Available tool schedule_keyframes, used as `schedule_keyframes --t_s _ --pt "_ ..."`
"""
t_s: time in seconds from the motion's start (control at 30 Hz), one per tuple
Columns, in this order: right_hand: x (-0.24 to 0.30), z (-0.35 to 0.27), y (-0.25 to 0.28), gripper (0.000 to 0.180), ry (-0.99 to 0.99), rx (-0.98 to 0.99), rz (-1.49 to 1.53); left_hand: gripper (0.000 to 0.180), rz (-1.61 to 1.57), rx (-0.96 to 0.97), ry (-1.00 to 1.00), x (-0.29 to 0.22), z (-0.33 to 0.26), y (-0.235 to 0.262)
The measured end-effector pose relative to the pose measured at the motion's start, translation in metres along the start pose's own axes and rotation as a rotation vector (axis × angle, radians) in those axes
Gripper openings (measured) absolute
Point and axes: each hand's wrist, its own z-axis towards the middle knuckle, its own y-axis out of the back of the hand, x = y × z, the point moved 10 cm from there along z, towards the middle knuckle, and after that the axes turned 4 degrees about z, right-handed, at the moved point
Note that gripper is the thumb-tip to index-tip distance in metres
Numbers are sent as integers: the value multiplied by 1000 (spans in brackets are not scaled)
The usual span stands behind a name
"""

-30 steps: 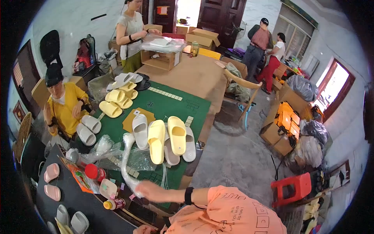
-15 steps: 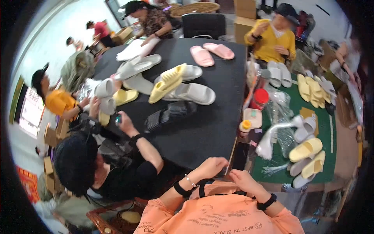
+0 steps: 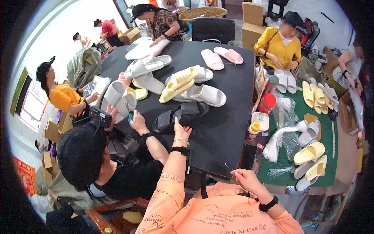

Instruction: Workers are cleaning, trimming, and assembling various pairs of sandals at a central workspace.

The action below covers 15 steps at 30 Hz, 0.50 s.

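Note:
My left hand (image 3: 182,130) reaches over the black table (image 3: 218,136) with its fingers spread and nothing in them. Its fingertips are at the near edge of a pair of black slippers (image 3: 171,120); contact cannot be made out. Close to my body, at the table corner, my right hand (image 3: 247,180) pinches a thin pale strand (image 3: 229,166) that sticks out to the left. Beyond the black pair lie grey slippers (image 3: 212,95) with a yellow slipper (image 3: 179,84) on top.
At my left a co-worker in black (image 3: 82,156) holds grey slippers (image 3: 117,95) and green-handled scissors (image 3: 131,117). Pink slippers (image 3: 212,59) lie farther off. On the right, a green mat (image 3: 331,156) bears white strands (image 3: 272,150), a red-lidded jar (image 3: 267,102) and yellow slippers (image 3: 309,153).
My left hand has left the table corner near my right hand and stretched forward to the black slippers, its fingers opening. My right hand stays near the corner. The view has shifted somewhat.

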Motion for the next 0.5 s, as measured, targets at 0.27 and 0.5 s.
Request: schedule_keyframes --t_s 0.27,0.5 --pt "-7 -11 21 18 -21 -148 -6 26 19 -38 -33 0 27 11" --pt "-41 19 78 22 27 -400 220 15 169 283 131 60 -53 -4"
